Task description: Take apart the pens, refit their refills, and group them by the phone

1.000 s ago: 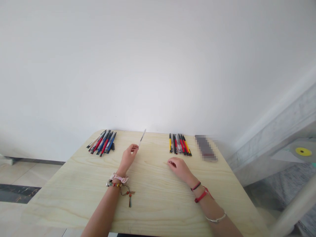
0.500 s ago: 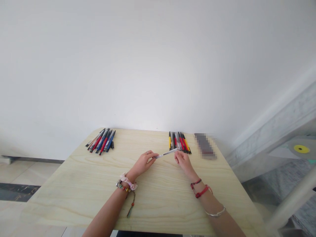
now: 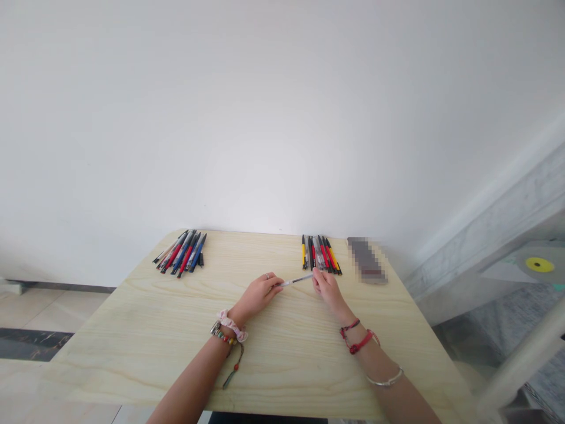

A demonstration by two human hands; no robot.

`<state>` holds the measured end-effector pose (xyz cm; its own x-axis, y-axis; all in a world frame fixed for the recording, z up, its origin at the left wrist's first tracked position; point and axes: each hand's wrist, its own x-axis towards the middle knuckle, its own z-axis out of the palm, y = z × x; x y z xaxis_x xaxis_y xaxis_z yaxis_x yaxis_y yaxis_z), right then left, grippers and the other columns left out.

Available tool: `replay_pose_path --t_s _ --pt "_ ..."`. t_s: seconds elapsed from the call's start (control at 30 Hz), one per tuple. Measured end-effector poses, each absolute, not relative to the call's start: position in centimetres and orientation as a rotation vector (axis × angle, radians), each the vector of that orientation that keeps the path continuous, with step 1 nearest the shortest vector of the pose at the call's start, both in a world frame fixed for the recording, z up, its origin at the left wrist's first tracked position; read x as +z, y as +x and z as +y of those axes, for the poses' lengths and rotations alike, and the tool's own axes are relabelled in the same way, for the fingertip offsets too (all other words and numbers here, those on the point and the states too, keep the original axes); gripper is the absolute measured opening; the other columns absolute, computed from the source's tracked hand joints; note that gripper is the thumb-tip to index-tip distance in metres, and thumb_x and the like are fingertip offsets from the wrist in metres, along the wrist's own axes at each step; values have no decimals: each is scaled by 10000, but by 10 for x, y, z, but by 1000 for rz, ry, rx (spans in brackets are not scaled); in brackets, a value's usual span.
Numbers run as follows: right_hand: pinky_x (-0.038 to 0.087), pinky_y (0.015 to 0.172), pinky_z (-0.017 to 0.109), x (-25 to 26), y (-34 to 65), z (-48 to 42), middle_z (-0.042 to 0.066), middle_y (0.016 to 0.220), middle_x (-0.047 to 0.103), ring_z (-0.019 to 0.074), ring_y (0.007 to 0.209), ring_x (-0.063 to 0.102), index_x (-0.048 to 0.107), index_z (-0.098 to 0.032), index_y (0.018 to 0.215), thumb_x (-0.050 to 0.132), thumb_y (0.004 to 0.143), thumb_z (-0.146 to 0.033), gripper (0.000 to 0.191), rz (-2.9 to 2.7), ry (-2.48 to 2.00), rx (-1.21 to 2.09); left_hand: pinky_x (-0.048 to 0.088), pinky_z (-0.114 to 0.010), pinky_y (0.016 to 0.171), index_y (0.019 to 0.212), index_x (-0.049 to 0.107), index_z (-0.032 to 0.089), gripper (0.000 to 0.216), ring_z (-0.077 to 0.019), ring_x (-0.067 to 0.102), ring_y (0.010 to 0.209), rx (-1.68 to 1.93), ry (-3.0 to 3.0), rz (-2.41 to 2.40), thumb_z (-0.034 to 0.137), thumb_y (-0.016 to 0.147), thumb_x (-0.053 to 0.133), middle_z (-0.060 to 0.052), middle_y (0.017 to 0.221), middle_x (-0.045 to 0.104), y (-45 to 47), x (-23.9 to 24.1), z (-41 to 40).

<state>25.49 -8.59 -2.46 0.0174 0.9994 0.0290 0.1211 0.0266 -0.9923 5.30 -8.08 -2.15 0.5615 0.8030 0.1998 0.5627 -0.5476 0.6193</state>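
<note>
A slim, pale pen (image 3: pixel 295 281) with a dark section along its barrel stretches between my two hands above the table. My left hand (image 3: pixel 260 292) pinches its left end between thumb and fingers. Its right end disappears into the closed fingers of my right hand (image 3: pixel 327 288). Just beyond my right hand lies a row of pens (image 3: pixel 318 253), yellow, red, black and clear. Farther left is another bunch of pens (image 3: pixel 183 253) in red, blue and white, somewhat fanned out.
The light wooden table (image 3: pixel 282 347) meets a white wall (image 3: pixel 273 118) at its far edge. A flat, dark pixelated object (image 3: pixel 367 260) lies at the right rear. Right of the table is a grey item with a yellow disc (image 3: pixel 539 264).
The pen has become more level, and its right end is now inside my right fingers. My left hand has shifted slightly. Both pen groups lie as before.
</note>
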Motion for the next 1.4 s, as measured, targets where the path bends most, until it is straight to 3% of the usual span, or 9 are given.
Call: replay_pose_path --t_s 0.3,0.53,0.83,1.2,1.4 --pt "177 368 220 -20 254 -95 -73 394 261 62 364 228 310 -203 462 371 736 -534 434 -1410 -1239 995 367 -217 665 734 592 148 261 -125 503 701 570 2130 1135 243 788 355 -20 699 570 56 -9 -84" --pt "194 372 220 -21 255 -96 -67 380 281 64 361 239 331 -199 448 364 736 -548 454 -1453 -1217 975 347 -195 541 661 572 119 310 -96 457 547 467 1862 993 309 772 354 21 538 492 54 -6 -85" --pt "130 335 225 -25 253 -86 -73 282 226 54 285 205 263 -211 377 337 724 -600 527 -1211 -1330 1045 373 -239 680 822 562 165 271 -139 524 728 641 2183 1217 289 819 321 -31 751 596 61 -21 -82" --pt "105 305 218 -22 253 -86 -89 287 176 51 268 185 249 -216 395 350 712 -607 513 -1124 -1380 1082 371 -296 701 1036 511 178 290 -162 524 770 730 2688 1250 292 848 321 -65 801 606 64 -22 -88" --pt "67 313 199 -21 252 -86 -107 347 151 35 297 137 223 -220 439 409 708 -545 461 -1040 -1277 1236 356 -288 690 975 551 175 296 -165 520 740 694 2555 1291 281 845 307 -66 767 608 66 -18 -92"
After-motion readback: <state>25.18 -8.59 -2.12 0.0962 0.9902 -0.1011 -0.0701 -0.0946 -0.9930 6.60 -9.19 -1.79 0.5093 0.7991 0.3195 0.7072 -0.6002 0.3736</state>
